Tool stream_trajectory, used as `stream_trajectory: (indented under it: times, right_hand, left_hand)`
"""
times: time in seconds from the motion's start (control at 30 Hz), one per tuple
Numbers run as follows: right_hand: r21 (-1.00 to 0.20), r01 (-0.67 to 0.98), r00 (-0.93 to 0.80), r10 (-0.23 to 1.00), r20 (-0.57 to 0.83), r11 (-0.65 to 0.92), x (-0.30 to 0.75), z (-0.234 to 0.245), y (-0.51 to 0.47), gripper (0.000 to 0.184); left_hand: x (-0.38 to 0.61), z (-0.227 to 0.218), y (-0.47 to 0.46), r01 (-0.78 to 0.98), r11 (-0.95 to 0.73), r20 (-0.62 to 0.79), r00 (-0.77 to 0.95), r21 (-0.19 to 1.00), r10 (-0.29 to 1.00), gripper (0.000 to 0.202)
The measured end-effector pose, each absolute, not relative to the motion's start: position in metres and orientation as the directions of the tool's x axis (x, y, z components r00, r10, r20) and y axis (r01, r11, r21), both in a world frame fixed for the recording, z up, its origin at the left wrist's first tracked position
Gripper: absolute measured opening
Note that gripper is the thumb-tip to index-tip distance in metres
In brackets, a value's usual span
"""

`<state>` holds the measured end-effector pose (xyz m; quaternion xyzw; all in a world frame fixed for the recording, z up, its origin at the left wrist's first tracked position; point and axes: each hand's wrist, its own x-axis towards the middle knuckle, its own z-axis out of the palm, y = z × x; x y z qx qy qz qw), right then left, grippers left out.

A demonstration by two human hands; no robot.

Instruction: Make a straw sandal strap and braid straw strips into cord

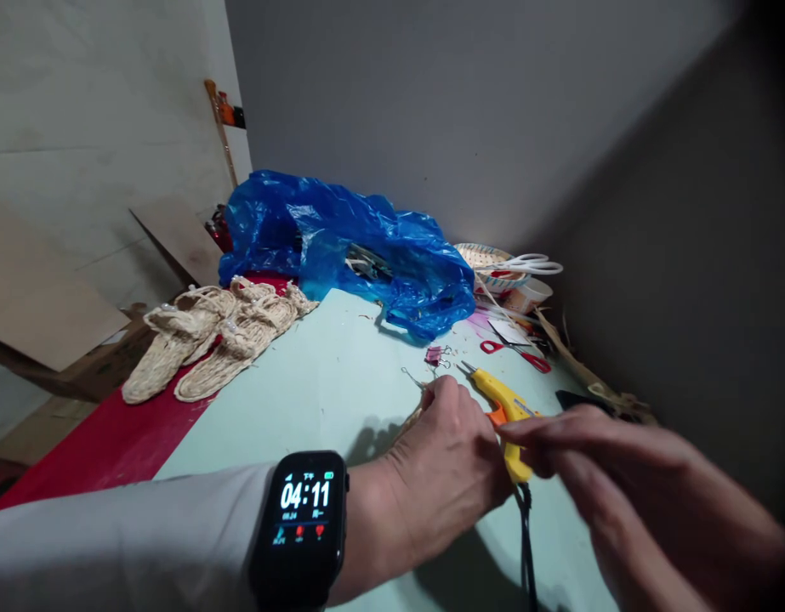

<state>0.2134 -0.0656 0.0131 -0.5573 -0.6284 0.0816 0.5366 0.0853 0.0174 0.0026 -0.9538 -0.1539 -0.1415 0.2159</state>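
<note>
My left hand [446,450], with a black smartwatch [306,518] on its wrist, is closed over the table. Past its fingers shows a small edge of a straw-coloured piece [410,422]; the rest of it is hidden. A thin wire loop [412,376] sticks out just beyond the knuckles. To the right, my right hand [628,484] is slightly blurred, its fingertips drawn together in a pinch; whatever is between them cannot be seen. Between and beyond the hands lies a yellow glue gun [503,395] with an orange trigger, its black cord running toward me.
Woven straw sandals [207,348] stand at the left on red cloth. Crumpled blue plastic bag [341,229] spans the back. A pink binder clip [435,354], red-handled scissors [520,350], a paper cup [528,295] and a woven basket [485,255] lie right of it, near the wall.
</note>
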Motion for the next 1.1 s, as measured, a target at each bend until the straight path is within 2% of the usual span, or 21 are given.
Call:
stream_trajectory:
  times: [0.07,0.17,0.3,0.4,0.57,0.7,0.8,0.93,1.0,1.1]
  right_hand:
    - [-0.768,0.55,0.322,0.765,0.558,0.329,0.218,0.01,-0.057,0.009]
    - [-0.846,0.465,0.356,0.819,0.45,0.262,0.229,0.0,-0.041,0.012]
    - [-0.889,0.405,0.262,0.905,0.335,0.212,0.238,-0.016,-0.024,0.013]
    - [-0.926,0.318,0.183,0.946,0.269,0.203,0.234,-0.021,-0.02,0.013]
    - [-0.983,0.056,0.066,0.982,0.178,0.175,0.221,-0.023,-0.019,0.018]
    - [-0.984,-0.111,0.086,0.988,0.129,0.138,0.22,-0.018,-0.022,0.029]
    - [-0.977,-0.175,0.095,0.989,0.11,0.126,0.221,-0.01,-0.027,0.032]
    - [-0.973,-0.203,0.077,0.992,0.1,0.114,0.222,-0.003,-0.034,0.027]
    - [-0.974,-0.118,0.109,0.978,0.18,0.192,0.221,-0.003,-0.037,0.024]
    - [-0.909,0.119,0.154,0.897,0.415,0.4,0.219,-0.005,-0.041,0.019]
  left_hand:
    - [0.082,0.007,0.017,0.338,-0.854,0.323,0.921,-0.396,0.215,0.013]
    - [0.079,0.011,0.02,0.366,-0.835,0.336,0.912,-0.411,0.234,0.02]
    - [0.076,0.007,0.026,0.406,-0.823,0.423,0.877,-0.398,0.229,0.026]
    - [0.068,-0.002,0.031,0.416,-0.837,0.501,0.841,-0.355,0.205,0.023]
    - [0.053,-0.022,0.044,0.376,-0.886,0.663,0.741,-0.273,0.11,0.029]
    - [0.047,-0.025,0.046,0.324,-0.917,0.733,0.678,-0.233,0.053,0.027]
    - [0.051,-0.021,0.04,0.343,-0.933,0.767,0.625,-0.108,0.141,0.026]
    - [0.061,-0.013,0.033,0.351,-0.93,0.749,0.586,0.109,0.309,0.035]
    - [0.063,-0.011,0.031,0.352,-0.91,0.717,0.574,0.222,0.396,0.038]
    - [0.059,-0.013,0.029,0.356,-0.842,0.631,0.558,0.404,0.539,0.039]
